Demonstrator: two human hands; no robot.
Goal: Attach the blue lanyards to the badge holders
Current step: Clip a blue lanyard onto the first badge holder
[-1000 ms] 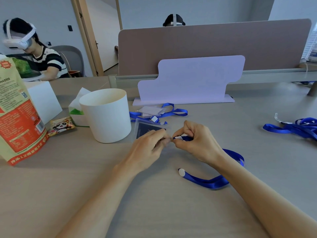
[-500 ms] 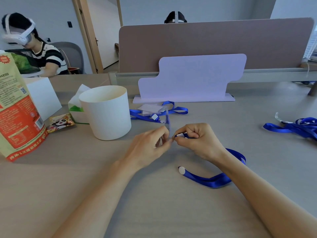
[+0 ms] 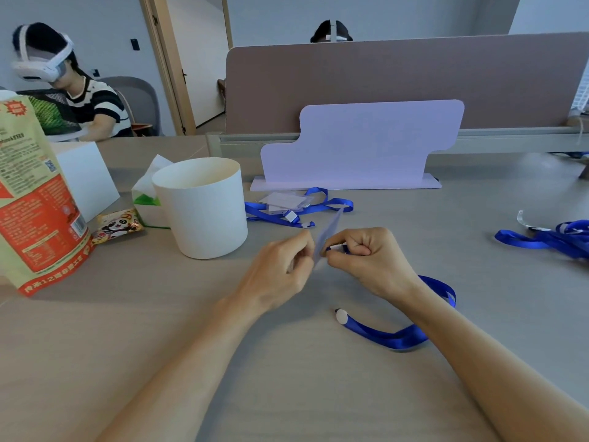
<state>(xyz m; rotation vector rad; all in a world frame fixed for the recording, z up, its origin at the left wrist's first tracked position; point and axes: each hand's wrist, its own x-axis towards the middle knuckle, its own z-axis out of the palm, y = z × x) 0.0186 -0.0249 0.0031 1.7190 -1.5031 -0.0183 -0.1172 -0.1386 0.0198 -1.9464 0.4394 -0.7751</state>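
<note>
A clear badge holder (image 3: 328, 232) stands nearly edge-on between my hands, above the table's middle. My left hand (image 3: 280, 269) pinches its lower edge. My right hand (image 3: 366, 260) pinches the white clip end of a blue lanyard (image 3: 395, 338) against the holder. That lanyard loops under my right wrist and ends in a white tab on the table. Further back lie several badge holders with blue lanyards (image 3: 287, 207). A heap of loose blue lanyards (image 3: 548, 237) lies at the right edge.
A white cylindrical tub (image 3: 204, 212) stands left of my hands. Beyond it are a tissue pack (image 3: 145, 193), a snack packet (image 3: 116, 224) and a tall red-and-cream bag (image 3: 35, 199). A lilac stand (image 3: 360, 145) and a desk divider (image 3: 382, 81) close the back. Two people sit beyond.
The badge holder has turned from lying flat-faced toward me to standing edge-on between my hands. Both hands stayed together at the same spot.
</note>
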